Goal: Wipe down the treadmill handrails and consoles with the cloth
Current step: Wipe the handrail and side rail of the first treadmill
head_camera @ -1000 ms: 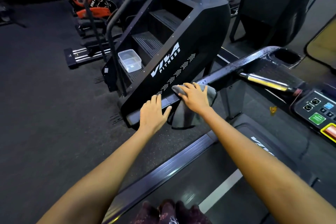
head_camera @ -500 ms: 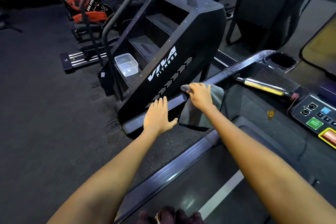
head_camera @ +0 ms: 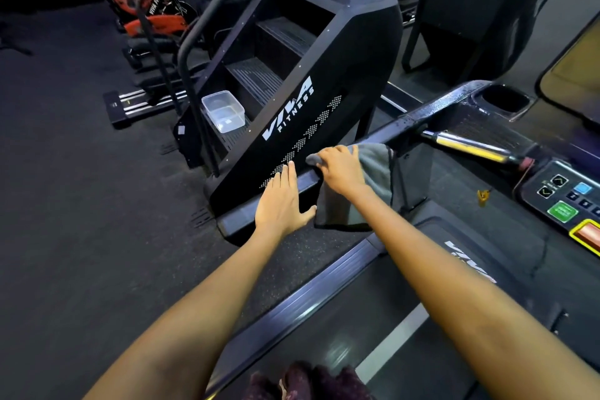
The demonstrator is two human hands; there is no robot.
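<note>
Right hand (head_camera: 341, 172) pressed on the grey cloth (head_camera: 373, 172), fingers (head_camera: 324, 161) curled over it and clamped on the treadmill's left handrail (head_camera: 406, 127), cloth draped across the rail and hanging down its near side. Left hand (head_camera: 282, 204) flat on the same handrail just beside the cloth, fingers together and straight, gripping nothing. Console (head_camera: 565, 198) at far right, well apart from both hands. Clear plastic container (head_camera: 224, 112) on the stair climber (head_camera: 308, 81) to the left.

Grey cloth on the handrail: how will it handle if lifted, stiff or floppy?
Probably floppy: the cloth drapes over the handrail and hangs limp below it. Likely light, since the right hand pins it with fingers alone. It might slide off the glossy rail once released; the left hand rests flat beside it.
</note>
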